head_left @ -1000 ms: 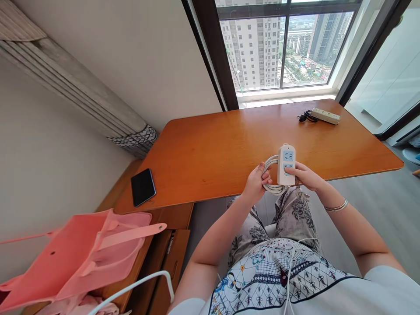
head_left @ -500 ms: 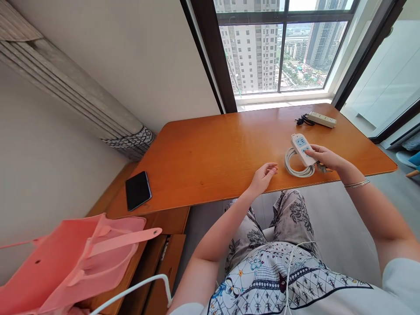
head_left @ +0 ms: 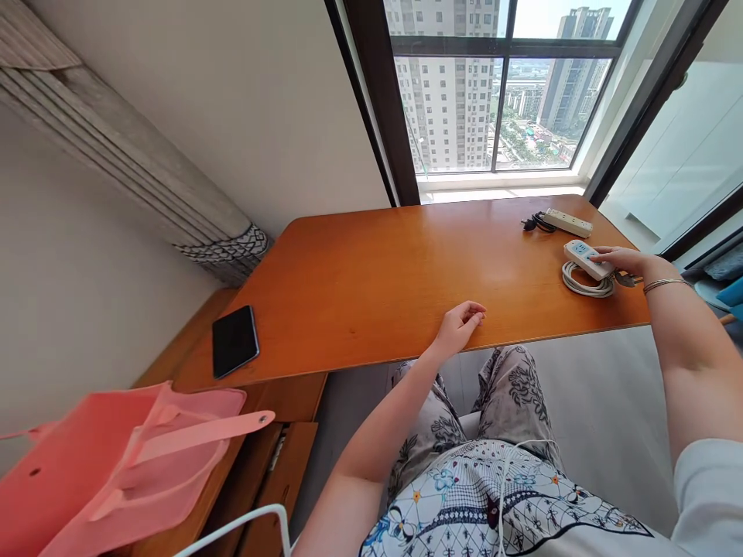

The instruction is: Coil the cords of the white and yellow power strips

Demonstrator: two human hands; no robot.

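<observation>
My right hand (head_left: 622,261) is closed round the near end of a white power strip (head_left: 582,257) over the right side of the wooden table (head_left: 371,286). The strip's white cable (head_left: 587,289) lies coiled beneath it, and a grey plug (head_left: 627,279) shows beside my fingers. Near the front edge, my left hand (head_left: 458,326) rests on the table with curled fingers and nothing visible in them. Behind the white strip lies a cream power strip (head_left: 569,223) with a bundled black cord (head_left: 541,222).
A black tablet or phone (head_left: 234,341) lies at the table's left end. Below it sits a pink bag (head_left: 133,456) beside a white curved tube (head_left: 244,517). A window (head_left: 505,108) stands behind the table, and a grey curtain (head_left: 145,162) hangs at the left.
My right hand has moved to the right and slightly away from me with the white power strip and its coiled cable. My left hand has stayed nearly in place.
</observation>
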